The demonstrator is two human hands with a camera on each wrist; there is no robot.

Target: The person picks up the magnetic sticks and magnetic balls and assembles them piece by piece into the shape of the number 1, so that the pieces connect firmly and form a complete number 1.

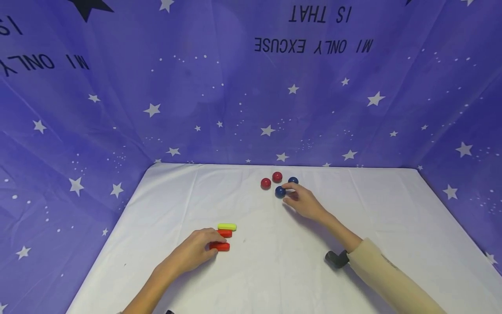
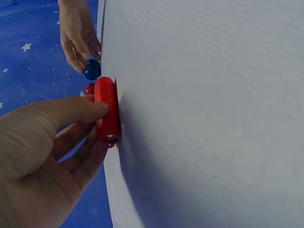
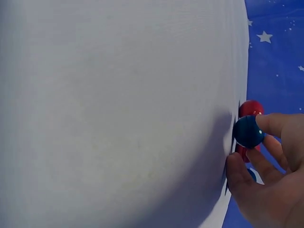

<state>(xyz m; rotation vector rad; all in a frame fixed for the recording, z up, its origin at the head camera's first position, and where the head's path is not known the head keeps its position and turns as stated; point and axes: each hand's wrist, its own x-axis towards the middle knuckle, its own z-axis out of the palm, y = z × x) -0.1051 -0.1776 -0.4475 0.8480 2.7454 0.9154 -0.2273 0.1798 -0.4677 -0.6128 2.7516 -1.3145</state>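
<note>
In the head view, my left hand [image 1: 198, 248] is at a near short red stick [image 1: 220, 247] on the white table. The left wrist view shows my thumb on one side of the red stick [image 2: 107, 109] and fingers on the other, pinching it. A second red stick [image 1: 225, 233] lies just beyond, partly covered by the fingers, and a lime-yellow stick [image 1: 227, 226] lies past that. My right hand [image 1: 306, 203] holds a shiny dark blue ball [image 1: 280, 192] by its fingertips, low over the table. Thumb and finger touch the ball [image 3: 249, 132] in the right wrist view.
Two red balls, one nearer [image 1: 266, 183] and one farther [image 1: 277, 176], sit left of and behind the held ball. Another blue ball [image 1: 293, 180] is behind my right hand. A dark rounded device [image 1: 336, 259] shows by the right sleeve. A purple star-printed cloth [image 1: 243, 109] surrounds the table [image 1: 274, 270].
</note>
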